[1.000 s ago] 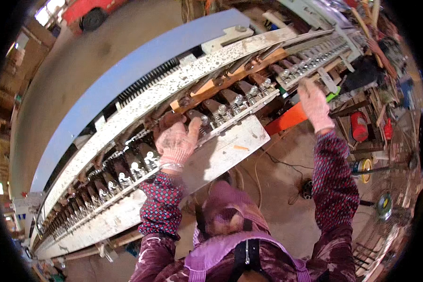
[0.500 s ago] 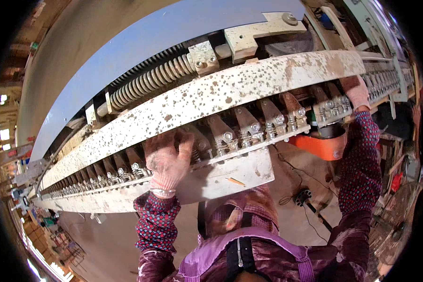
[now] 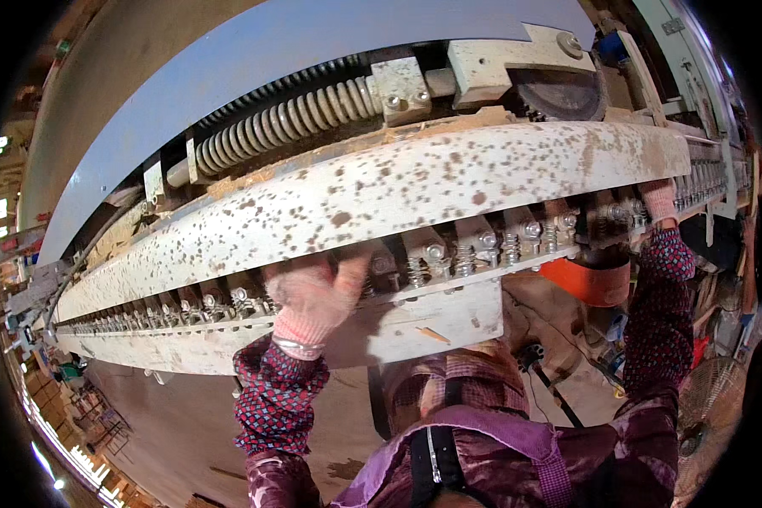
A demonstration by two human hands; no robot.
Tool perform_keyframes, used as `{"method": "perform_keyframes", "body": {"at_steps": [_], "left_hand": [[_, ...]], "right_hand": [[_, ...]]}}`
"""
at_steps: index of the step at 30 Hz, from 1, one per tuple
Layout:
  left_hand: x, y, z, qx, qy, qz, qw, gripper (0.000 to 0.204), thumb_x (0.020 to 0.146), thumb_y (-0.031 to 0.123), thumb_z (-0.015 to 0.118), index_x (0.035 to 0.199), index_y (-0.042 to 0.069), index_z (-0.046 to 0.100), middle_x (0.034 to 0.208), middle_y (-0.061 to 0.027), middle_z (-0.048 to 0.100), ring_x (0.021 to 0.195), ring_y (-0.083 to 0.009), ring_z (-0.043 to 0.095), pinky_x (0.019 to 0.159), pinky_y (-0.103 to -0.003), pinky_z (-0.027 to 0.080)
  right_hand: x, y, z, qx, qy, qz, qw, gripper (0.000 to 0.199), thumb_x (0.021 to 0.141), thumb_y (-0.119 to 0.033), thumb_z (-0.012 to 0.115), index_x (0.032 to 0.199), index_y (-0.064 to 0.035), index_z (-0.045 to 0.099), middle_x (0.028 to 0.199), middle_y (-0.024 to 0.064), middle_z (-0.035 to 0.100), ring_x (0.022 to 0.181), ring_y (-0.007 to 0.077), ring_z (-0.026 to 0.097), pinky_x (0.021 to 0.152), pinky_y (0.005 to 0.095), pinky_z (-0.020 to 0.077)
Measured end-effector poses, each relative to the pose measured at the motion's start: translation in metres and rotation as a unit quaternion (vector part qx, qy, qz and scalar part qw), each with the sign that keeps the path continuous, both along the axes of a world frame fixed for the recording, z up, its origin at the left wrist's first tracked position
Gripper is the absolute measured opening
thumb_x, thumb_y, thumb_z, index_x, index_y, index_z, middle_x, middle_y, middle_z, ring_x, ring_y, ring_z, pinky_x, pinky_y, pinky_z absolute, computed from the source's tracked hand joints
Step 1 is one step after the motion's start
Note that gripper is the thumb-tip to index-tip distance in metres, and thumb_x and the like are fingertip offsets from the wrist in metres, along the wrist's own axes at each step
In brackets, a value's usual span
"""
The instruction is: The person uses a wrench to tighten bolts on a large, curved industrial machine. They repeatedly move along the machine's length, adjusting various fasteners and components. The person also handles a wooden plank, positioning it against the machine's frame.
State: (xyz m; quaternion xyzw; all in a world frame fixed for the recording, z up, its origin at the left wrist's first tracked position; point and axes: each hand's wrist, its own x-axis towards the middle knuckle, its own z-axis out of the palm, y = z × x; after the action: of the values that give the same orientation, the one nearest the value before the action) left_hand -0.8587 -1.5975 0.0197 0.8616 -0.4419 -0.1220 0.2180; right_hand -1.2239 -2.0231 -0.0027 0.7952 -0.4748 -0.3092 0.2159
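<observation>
Both my hands wear pale pinkish knitted gloves. My left hand [image 3: 317, 292] reaches up to the lower edge of a long white spotted cover [image 3: 347, 195]. Its thumb stands apart from the palm, but the fingers are smeared by motion and partly hidden beneath the cover. Close beside it runs a row of dark metal pressers with bolts and springs [image 3: 483, 241]. At the cover's right end, my right hand [image 3: 659, 201] has its fingers tucked out of sight under the edge. Whatever either hand touches there is hidden.
A large coil spring on a shaft [image 3: 288, 127] lies behind the cover, near a toothed round blade [image 3: 559, 93]. Below the pressers is a white plate [image 3: 440, 313] with a small wood sliver on it. An orange guard [image 3: 588, 281] hangs at right, above a fan [image 3: 711, 415].
The view has shifted, so the machine sits lower and farther right. My left hand is now blurred by movement near the same pressers. My right hand stays at the cover's right end.
</observation>
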Motion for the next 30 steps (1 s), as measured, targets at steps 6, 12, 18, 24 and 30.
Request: {"method": "perform_keyframes", "body": {"at_steps": [6,12,18,24,30], "left_hand": [[0.004,-0.006,0.011,-0.012,0.119,-0.04,0.992,0.054,0.086,0.046,0.066,0.125,0.01,0.062,0.129,-0.0143,0.059,0.123,-0.0326,0.052,0.106,-0.04,0.037],[0.001,-0.017,0.014,-0.029,0.1,-0.074,0.992,0.044,0.085,0.04,0.066,0.118,0.011,0.064,0.113,-0.0108,0.067,0.105,-0.03,0.062,0.093,-0.041,0.046],[0.008,-0.003,0.009,0.024,0.119,-0.06,0.991,0.053,0.085,0.05,0.062,0.121,0.011,0.063,0.117,-0.0136,0.065,0.11,-0.0332,0.06,0.097,-0.041,0.044],[0.0,-0.011,0.018,0.027,-0.116,-0.096,0.988,0.035,0.084,0.035,0.069,0.107,0.01,0.068,0.102,-0.0102,0.068,0.099,-0.0313,0.062,0.09,-0.04,0.047],[-0.003,-0.002,-0.01,-0.128,0.095,0.108,0.981,0.025,0.087,0.025,0.069,0.1,0.004,0.069,0.098,-0.0137,0.068,0.085,-0.0275,0.062,0.082,-0.038,0.048]], "right_hand": [[-0.008,-0.002,-0.006,-0.029,-0.047,-0.021,0.998,0.05,0.097,-0.027,0.037,0.142,-0.0059,0.04,0.146,0.0127,0.042,0.136,0.0282,0.037,0.114,0.0386,0.0276],[-0.004,-0.007,-0.009,-0.038,-0.068,-0.028,0.997,0.05,0.097,-0.028,0.038,0.142,-0.0062,0.04,0.146,0.0124,0.043,0.135,0.028,0.038,0.113,0.0386,0.0286],[-0.009,-0.004,-0.016,-0.053,-0.083,-0.029,0.995,0.051,0.097,-0.029,0.039,0.142,-0.0065,0.04,0.145,0.0121,0.043,0.134,0.0279,0.038,0.112,0.0386,0.0296],[-0.011,-0.003,-0.023,-0.064,-0.107,-0.019,0.992,0.051,0.097,-0.03,0.04,0.142,-0.0068,0.04,0.145,0.0118,0.044,0.134,0.0277,0.039,0.111,0.0387,0.0305],[-0.008,0.002,-0.027,-0.077,-0.135,-0.011,0.988,0.052,0.096,-0.031,0.041,0.142,-0.0071,0.04,0.144,0.0115,0.044,0.133,0.0276,0.04,0.11,0.0387,0.0315]]}}
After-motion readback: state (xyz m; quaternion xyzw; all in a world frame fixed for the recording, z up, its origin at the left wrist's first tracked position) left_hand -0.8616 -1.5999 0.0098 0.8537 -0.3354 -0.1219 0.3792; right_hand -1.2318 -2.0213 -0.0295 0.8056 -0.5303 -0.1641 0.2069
